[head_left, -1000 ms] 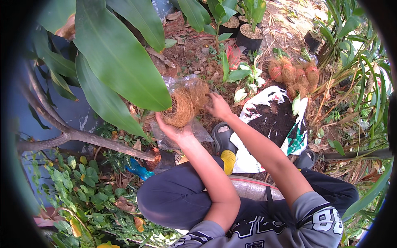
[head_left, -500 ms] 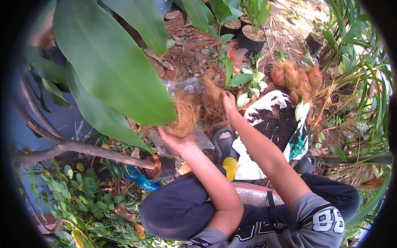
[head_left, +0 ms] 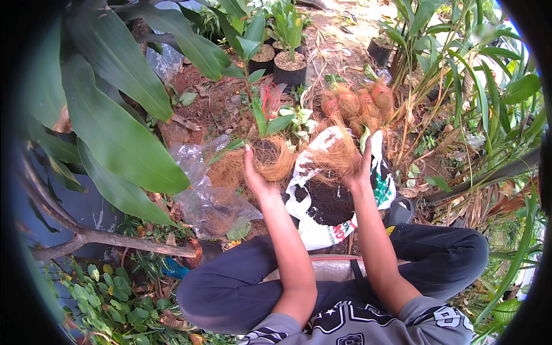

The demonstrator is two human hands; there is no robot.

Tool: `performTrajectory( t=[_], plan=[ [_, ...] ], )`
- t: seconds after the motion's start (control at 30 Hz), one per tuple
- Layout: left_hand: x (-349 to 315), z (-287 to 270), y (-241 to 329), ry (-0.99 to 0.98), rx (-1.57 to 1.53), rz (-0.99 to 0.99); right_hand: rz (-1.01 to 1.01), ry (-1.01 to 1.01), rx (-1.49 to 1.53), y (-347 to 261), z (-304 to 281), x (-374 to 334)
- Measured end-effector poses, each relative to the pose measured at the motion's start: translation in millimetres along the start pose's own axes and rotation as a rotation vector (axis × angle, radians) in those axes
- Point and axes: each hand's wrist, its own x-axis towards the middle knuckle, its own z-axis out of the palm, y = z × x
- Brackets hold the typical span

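My left hand (head_left: pixel 260 179) cups a nest-shaped clump of brown coconut fibre (head_left: pixel 275 160), its thumb raised along the left side. To the right, over the soil bag, my right hand (head_left: pixel 360 168) holds a looser tuft of coconut fibre (head_left: pixel 330 156) against its palm and fingers. A torn white bag (head_left: pixel 313 234) lies just in front of me, opened to show dark soil (head_left: pixel 330 202). Some fingers of both hands are hidden by the fibre.
Several fibre balls tied with red string (head_left: pixel 368 103) lie beyond the bag. Clear plastic (head_left: pixel 210 207) with loose fibre is at the left. Black potted plants (head_left: pixel 290 69) stand at the back. Broad leaves (head_left: pixel 123 132) and a branch (head_left: pixel 138 244) reach in from the left.
My left hand has moved right with its fibre clump, out from under the big leaf. My right hand has swung right over the soil bag with fibre. The view has shifted too.
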Motion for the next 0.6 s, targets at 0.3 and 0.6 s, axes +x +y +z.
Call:
performTrajectory(
  t=[0.3, 0.6],
  plan=[
    [-37, 43, -71, -0.106, 0.146, -0.061, -0.356, 0.297, -0.417, -65, 8, -66],
    [-73, 69, -98, -0.282, 0.214, -0.097, -0.469, 0.144, -0.545, -50, 12, -60]
  ],
)
